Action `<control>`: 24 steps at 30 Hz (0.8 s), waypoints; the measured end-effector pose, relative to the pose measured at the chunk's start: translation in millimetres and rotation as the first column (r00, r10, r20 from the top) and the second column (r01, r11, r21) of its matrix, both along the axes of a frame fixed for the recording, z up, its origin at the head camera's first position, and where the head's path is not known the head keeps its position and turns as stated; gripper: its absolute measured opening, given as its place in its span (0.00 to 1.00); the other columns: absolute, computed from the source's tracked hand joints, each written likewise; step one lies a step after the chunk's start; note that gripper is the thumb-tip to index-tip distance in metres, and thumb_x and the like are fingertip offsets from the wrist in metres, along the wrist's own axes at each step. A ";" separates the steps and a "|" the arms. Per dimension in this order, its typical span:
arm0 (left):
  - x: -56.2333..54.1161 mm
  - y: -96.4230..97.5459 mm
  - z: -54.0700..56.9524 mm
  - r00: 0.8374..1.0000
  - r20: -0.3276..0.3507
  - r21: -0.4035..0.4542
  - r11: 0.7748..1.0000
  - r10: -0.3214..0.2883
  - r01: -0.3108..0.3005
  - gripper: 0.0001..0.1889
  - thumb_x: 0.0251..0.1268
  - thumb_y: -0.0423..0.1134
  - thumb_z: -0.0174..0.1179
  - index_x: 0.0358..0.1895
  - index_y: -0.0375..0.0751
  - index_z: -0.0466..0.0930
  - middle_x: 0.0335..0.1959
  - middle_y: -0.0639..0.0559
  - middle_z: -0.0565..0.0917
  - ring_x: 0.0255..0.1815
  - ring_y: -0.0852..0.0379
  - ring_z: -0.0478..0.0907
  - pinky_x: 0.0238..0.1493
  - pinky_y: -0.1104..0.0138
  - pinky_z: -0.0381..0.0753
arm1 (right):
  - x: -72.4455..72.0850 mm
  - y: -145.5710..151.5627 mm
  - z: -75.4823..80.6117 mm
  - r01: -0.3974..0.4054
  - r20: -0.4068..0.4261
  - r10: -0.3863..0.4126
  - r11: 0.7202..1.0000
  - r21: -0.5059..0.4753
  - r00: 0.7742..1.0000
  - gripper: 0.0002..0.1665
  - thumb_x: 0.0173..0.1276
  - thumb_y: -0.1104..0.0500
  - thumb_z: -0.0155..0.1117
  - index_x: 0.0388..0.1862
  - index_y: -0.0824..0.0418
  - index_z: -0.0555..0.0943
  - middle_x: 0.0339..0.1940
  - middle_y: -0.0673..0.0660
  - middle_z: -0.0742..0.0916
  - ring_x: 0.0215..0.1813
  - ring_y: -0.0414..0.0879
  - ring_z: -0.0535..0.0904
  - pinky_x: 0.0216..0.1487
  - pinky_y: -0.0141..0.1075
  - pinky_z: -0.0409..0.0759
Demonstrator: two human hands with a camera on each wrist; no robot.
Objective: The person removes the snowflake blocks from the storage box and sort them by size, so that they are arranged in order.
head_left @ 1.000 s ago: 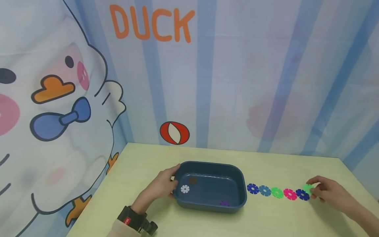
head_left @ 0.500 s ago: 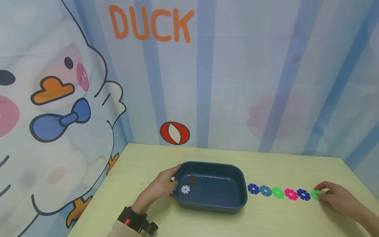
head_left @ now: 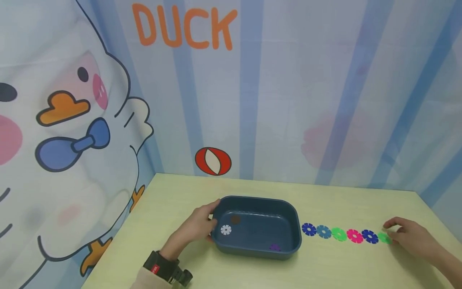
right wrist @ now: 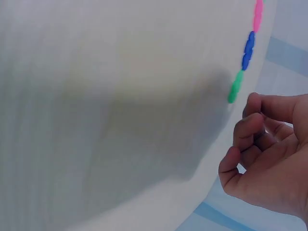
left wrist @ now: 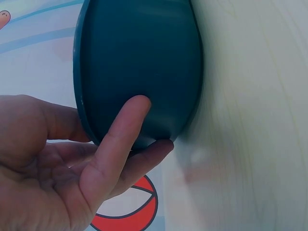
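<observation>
My left hand [head_left: 197, 224] grips the left end of a dark blue plastic basin [head_left: 252, 230]. In the left wrist view its fingers [left wrist: 127, 125] lie along the basin's outer wall. A white notched disc [head_left: 226, 230], a brown one [head_left: 236, 219] and a purple one [head_left: 275, 247] lie inside. Right of the basin runs a row of flower-shaped notched discs: blue [head_left: 309, 229], lighter blue [head_left: 323, 231], green [head_left: 339, 234], pink [head_left: 355, 236], dark blue [head_left: 370, 236], and green [head_left: 384, 237] at the end. My right hand [head_left: 413, 239] hovers beside that end disc, fingers loosely bent, holding nothing.
Everything stands on a pale yellow-green table [head_left: 332, 269]. Behind it hangs a blue-striped cloth [head_left: 281, 100] with a printed duck [head_left: 83, 192] at the left. A camera on a black strap [head_left: 162, 267] sits on my left wrist.
My right hand has brought the green disc down to the right end of the row and let it go. The left hand and the basin have stayed put.
</observation>
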State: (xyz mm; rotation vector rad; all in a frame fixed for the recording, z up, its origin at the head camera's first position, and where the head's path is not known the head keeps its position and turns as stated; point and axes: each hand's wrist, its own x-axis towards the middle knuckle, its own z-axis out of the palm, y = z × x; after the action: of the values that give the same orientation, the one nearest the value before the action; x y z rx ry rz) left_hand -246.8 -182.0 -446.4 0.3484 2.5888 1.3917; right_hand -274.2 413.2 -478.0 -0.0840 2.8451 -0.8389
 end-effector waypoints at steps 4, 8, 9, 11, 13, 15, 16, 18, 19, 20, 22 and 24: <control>0.0 -0.1 0.0 1.000 0.000 0.000 1.000 0.005 -0.005 0.36 0.72 0.21 0.51 0.84 0.31 0.56 0.73 0.24 0.73 0.47 0.40 0.89 0.23 0.60 0.92 | 1.3 -14.9 18.3 -0.038 -0.087 0.036 0.999 -0.032 0.996 0.18 0.84 0.62 0.52 0.60 0.76 0.77 0.29 0.54 0.84 0.30 0.46 0.75 0.29 0.36 0.70; -0.5 0.4 -0.3 1.000 -0.001 0.000 1.000 0.006 -0.006 0.36 0.72 0.21 0.51 0.84 0.31 0.56 0.73 0.24 0.72 0.48 0.39 0.89 0.23 0.60 0.92 | 5.4 -42.5 30.0 -0.099 -0.148 0.080 0.988 -0.119 0.986 0.17 0.85 0.62 0.53 0.61 0.73 0.78 0.29 0.56 0.83 0.26 0.46 0.72 0.24 0.36 0.69; -0.6 0.6 -0.5 1.000 0.000 0.000 1.000 0.006 -0.006 0.36 0.72 0.21 0.51 0.84 0.31 0.56 0.73 0.24 0.72 0.49 0.39 0.88 0.24 0.60 0.92 | 6.3 -50.8 31.8 -0.117 -0.156 0.094 0.983 -0.142 0.983 0.17 0.84 0.62 0.54 0.62 0.72 0.78 0.29 0.56 0.83 0.26 0.46 0.72 0.24 0.36 0.71; -1.4 0.8 0.0 1.000 -0.002 -0.001 1.000 0.006 -0.006 0.36 0.72 0.21 0.51 0.84 0.31 0.56 0.73 0.24 0.72 0.50 0.39 0.88 0.24 0.61 0.92 | 7.2 -67.1 35.7 -0.157 -0.168 0.126 0.969 -0.190 0.978 0.17 0.84 0.62 0.55 0.62 0.71 0.78 0.29 0.56 0.84 0.26 0.47 0.74 0.23 0.36 0.73; -2.0 0.9 0.5 1.000 -0.004 -0.001 1.000 0.006 -0.006 0.37 0.72 0.21 0.51 0.84 0.31 0.56 0.73 0.24 0.72 0.50 0.38 0.88 0.24 0.61 0.92 | 7.1 -83.2 40.6 -0.203 -0.184 0.162 0.952 -0.229 0.969 0.17 0.84 0.61 0.56 0.63 0.71 0.78 0.29 0.56 0.84 0.27 0.47 0.76 0.25 0.36 0.75; -2.3 0.5 0.5 1.000 -0.005 -0.003 1.000 0.006 -0.006 0.36 0.72 0.21 0.51 0.84 0.30 0.55 0.73 0.24 0.72 0.50 0.38 0.88 0.24 0.61 0.92 | 6.1 -98.2 45.4 -0.256 -0.209 0.205 0.932 -0.258 0.956 0.17 0.84 0.61 0.56 0.63 0.70 0.78 0.30 0.55 0.85 0.27 0.47 0.76 0.25 0.36 0.76; -2.4 0.1 0.2 1.000 -0.006 -0.003 1.000 0.005 -0.006 0.36 0.72 0.21 0.51 0.83 0.30 0.55 0.73 0.24 0.72 0.50 0.38 0.88 0.24 0.61 0.92 | 5.6 -105.5 48.0 -0.279 -0.224 0.222 0.923 -0.266 0.949 0.16 0.83 0.61 0.57 0.62 0.69 0.78 0.29 0.54 0.85 0.27 0.46 0.76 0.25 0.35 0.75; -2.3 -0.6 0.0 1.000 -0.006 -0.002 1.000 0.005 -0.005 0.36 0.72 0.21 0.50 0.83 0.30 0.55 0.73 0.24 0.72 0.48 0.40 0.89 0.23 0.60 0.92 | 5.0 -119.8 52.9 -0.323 -0.260 0.253 0.907 -0.272 0.932 0.15 0.82 0.62 0.58 0.61 0.68 0.79 0.28 0.51 0.85 0.26 0.45 0.75 0.26 0.35 0.74; -2.2 -0.7 -0.2 1.000 -0.005 -0.004 1.000 0.005 -0.005 0.36 0.72 0.21 0.50 0.83 0.30 0.55 0.73 0.24 0.72 0.48 0.40 0.89 0.23 0.60 0.92 | 4.7 -126.6 54.6 -0.343 -0.277 0.268 0.899 -0.271 0.923 0.14 0.82 0.62 0.59 0.60 0.66 0.80 0.28 0.50 0.85 0.26 0.44 0.76 0.26 0.35 0.74; -2.0 -1.0 -0.2 1.000 -0.006 -0.002 1.000 0.004 -0.004 0.36 0.72 0.21 0.51 0.83 0.30 0.55 0.73 0.24 0.72 0.47 0.41 0.89 0.23 0.60 0.92 | 4.5 -133.3 56.2 -0.359 -0.290 0.282 0.896 -0.262 0.915 0.13 0.81 0.62 0.60 0.60 0.65 0.81 0.27 0.48 0.85 0.27 0.43 0.76 0.27 0.35 0.73; -2.0 -0.8 -0.6 1.000 -0.006 -0.002 1.000 0.003 -0.003 0.36 0.72 0.21 0.51 0.83 0.30 0.55 0.73 0.24 0.72 0.46 0.42 0.89 0.23 0.60 0.92 | 4.0 -146.3 59.4 -0.384 -0.298 0.306 0.888 -0.253 0.904 0.13 0.81 0.61 0.62 0.59 0.63 0.82 0.27 0.47 0.85 0.29 0.41 0.79 0.29 0.34 0.75; -1.6 -0.5 -0.6 1.000 -0.006 -0.001 1.000 0.001 -0.001 0.36 0.72 0.21 0.50 0.83 0.30 0.55 0.73 0.23 0.72 0.47 0.41 0.89 0.23 0.61 0.92 | 3.5 -158.8 61.1 -0.410 -0.298 0.333 0.877 -0.249 0.894 0.13 0.80 0.60 0.63 0.58 0.62 0.82 0.27 0.46 0.86 0.32 0.40 0.81 0.32 0.33 0.77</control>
State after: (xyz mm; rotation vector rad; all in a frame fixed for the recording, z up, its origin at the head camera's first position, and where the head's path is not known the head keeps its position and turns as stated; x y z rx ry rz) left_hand -248.4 -182.5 -447.0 0.3518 2.5946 1.3924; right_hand -270.7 254.5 -417.0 -0.8097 2.7368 -1.2383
